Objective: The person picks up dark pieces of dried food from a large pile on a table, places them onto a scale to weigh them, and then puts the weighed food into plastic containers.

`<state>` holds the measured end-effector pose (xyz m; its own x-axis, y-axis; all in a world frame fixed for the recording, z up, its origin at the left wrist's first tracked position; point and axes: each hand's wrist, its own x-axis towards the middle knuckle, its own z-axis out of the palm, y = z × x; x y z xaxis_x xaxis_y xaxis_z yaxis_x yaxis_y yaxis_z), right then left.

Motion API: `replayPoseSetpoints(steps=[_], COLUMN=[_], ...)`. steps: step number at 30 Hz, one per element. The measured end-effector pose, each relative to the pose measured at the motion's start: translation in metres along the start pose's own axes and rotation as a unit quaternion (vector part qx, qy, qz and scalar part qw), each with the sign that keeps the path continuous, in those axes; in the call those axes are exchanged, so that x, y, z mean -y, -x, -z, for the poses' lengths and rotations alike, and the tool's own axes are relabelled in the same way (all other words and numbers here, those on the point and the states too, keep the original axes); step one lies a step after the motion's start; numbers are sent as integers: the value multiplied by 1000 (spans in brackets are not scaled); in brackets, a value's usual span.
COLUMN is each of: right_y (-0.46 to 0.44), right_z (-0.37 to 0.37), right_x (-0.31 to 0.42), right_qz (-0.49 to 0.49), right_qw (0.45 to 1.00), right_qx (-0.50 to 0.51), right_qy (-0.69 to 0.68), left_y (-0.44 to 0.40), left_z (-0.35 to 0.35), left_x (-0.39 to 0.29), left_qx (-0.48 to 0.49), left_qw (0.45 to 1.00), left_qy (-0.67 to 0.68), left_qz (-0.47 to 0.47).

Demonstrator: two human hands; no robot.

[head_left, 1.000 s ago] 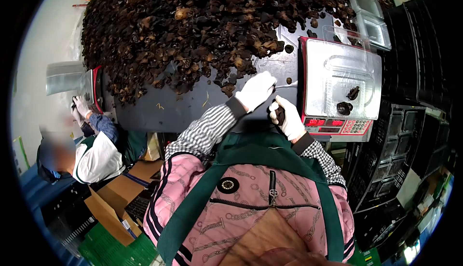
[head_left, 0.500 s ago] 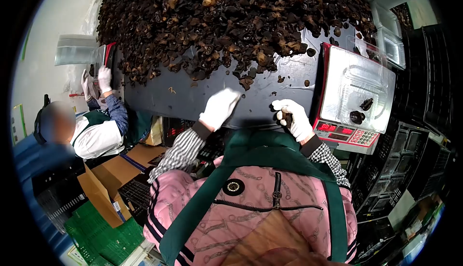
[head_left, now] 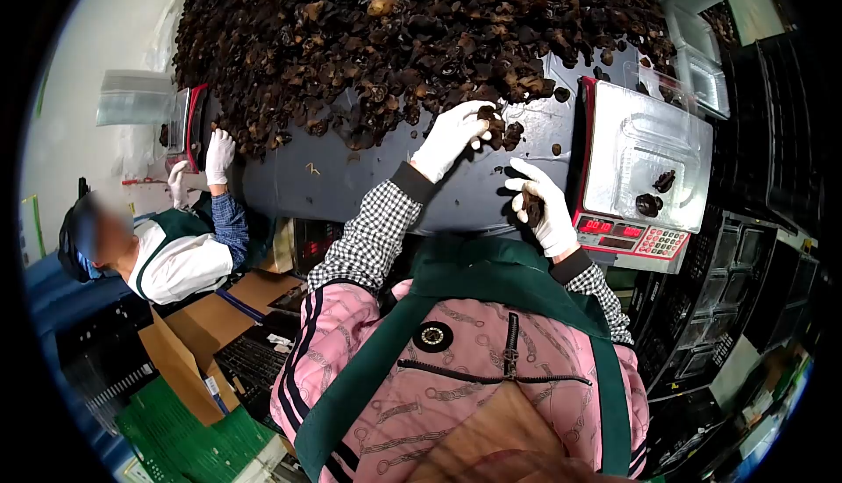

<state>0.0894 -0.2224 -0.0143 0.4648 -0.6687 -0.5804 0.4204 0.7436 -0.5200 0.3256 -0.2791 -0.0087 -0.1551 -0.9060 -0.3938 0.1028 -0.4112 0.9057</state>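
With its fingers curled, my left hand [head_left: 445, 143] grips dark brown wood ear mushroom pieces [head_left: 500, 131] at the front edge of the heap. My right hand [head_left: 545, 211] is closed around another wood ear mushroom piece [head_left: 531, 209], over the near edge of the table beside the scale. Both hands wear white gloves. A clear plastic tray [head_left: 627, 167] rests on the scale [head_left: 605, 236], with a few dark mushroom pieces [head_left: 649, 205] in it. The large mushroom heap [head_left: 395, 36] covers the far part of the grey table [head_left: 351, 189].
Clear trays [head_left: 702, 71] are stacked at the back right, beside black crates [head_left: 772, 132]. On the left, a co-worker [head_left: 189, 251] in white gloves works near a second scale [head_left: 196, 119]. A cardboard box [head_left: 189, 351] and a green crate [head_left: 189, 426] lie lower left.
My left hand has moved forward and right to the heap's edge and taken hold of mushroom pieces. My right hand still holds its piece, fingers slightly more raised. The co-worker's hands have shifted.
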Motion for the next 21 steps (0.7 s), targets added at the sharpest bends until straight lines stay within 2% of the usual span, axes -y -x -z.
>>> replayPoseSetpoints(steps=[1, 2, 5, 7, 9, 11, 12, 13, 15, 17, 18, 19, 21], right_y=[-1, -5, 3, 0, -9, -14, -11, -8, -7, -5, -5, -6, -7], right_z=[-3, -1, -29, -30, -13, 0, -1, -3, -2, -1, -1, 1, 5], right_x=[3, 2, 18, 19, 9, 1, 2, 3, 0, -3, -4, -4, -1], right_qz=[-5, -5, -5, 7, 25, 10, 9, 8, 3, 0, -1, 0, 20], right_qw=[1000, 999, 997, 995, 996, 997, 999, 1000, 1000, 1000, 999, 999, 998], right_qx=[3, 33, 44, 65, 60, 29, 12, -4, -15, -23, -25, -28, -37], right_qy=[-2, -15, -68, -71, -60, -68, -44, -21, -14, -19, -27, -35, -36], left_y=[8, 15, 26, 39, 32, 17, -14, -24, -66, -94, -101, -110, -104], left_z=[-1, -5, -9, -21, -23, -21, -7, -11, -5, -13, -19, -20, -29], left_x=[-2, -6, 1, -12, 0, -31, 1, -4, 0, -2, -4, 9, 30], left_qx=[22, 28, 72, 102, 109, 33, -68, -146, -187, -195, -146, -121, -48], left_qw=[994, 988, 988, 992, 989, 989, 960, 925, 841, 758, 776, 768, 793], left_qy=[105, 146, 123, -79, -75, -140, -243, -279, -386, -528, -554, -547, -537], left_qz=[24, 50, 52, 16, -69, -19, -123, -212, -331, -331, -263, -309, -284])
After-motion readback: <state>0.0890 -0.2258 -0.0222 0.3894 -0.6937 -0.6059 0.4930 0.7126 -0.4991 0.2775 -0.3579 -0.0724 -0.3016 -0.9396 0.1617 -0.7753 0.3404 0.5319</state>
